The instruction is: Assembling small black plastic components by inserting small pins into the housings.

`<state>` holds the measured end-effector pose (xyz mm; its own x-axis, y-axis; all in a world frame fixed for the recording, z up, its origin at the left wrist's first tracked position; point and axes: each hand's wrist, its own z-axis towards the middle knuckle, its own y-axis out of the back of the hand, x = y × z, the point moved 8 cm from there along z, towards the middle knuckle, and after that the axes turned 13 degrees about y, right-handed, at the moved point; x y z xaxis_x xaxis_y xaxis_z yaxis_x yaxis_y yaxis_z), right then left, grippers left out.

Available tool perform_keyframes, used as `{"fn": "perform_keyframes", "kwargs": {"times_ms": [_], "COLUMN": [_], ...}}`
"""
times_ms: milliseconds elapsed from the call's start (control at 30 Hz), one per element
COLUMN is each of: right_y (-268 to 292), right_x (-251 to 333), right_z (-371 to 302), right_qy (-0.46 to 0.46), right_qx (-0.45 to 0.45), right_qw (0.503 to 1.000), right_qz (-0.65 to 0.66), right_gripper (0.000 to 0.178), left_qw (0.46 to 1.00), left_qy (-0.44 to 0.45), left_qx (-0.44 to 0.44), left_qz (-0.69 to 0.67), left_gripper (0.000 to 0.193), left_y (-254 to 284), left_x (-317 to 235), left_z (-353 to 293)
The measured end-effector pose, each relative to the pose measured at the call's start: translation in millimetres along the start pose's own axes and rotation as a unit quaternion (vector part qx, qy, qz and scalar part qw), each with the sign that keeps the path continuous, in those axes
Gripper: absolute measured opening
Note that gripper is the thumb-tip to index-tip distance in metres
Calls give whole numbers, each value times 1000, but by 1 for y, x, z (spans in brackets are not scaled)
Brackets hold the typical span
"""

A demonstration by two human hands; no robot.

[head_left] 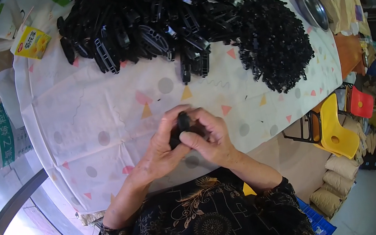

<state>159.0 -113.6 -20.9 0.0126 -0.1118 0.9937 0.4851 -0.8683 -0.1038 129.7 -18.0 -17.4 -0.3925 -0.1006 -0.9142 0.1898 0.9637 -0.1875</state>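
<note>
- White cloth with coloured shapes is covering our bench.
- We are holding a black piece over the near side of the bench, in front of our chest.
- Our left grip is curling round it, and our right grip is closing on it too, thumb across the front.
- We are likely working on this one piece with both hands; the next move seems to be calling for a steady hold and a careful thumb.
- Our fingers are hiding much of it, so we are not seeing its whole shape.
- Long black parts are crowding the far side, with some poking towards us.
- Small black bits are making a heap on the right, near a metal bowl.
- A yellow box is sitting far left.
- Beyond the right edge, a yellow chair is standing.
</note>
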Motion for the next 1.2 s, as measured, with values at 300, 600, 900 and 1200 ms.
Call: {"fn": "perform_keyframes", "kwargs": {"times_ms": [300,600,900,1200], "right_y": [93,143,113,120], "right_x": [53,53,52,52], "right_z": [28,63,48,10], "right_qy": [191,170,241,246], "right_qx": [-27,-50,23,-20], "right_qw": [833,625,660,785], "right_qz": [-518,-760,-711,-568], "right_gripper": [21,18,17,15], "left_qw": [831,674,629,739], "left_qy": [112,-122,-315,-326], "left_qx": [-184,-237,-149,-187], "left_qz": [512,689,695,559], "left_gripper": [32,35,32,27], "left_y": [104,73,1,4], "left_x": [-34,-105,-117,-117], "left_z": [-86,-20,106,61]}}
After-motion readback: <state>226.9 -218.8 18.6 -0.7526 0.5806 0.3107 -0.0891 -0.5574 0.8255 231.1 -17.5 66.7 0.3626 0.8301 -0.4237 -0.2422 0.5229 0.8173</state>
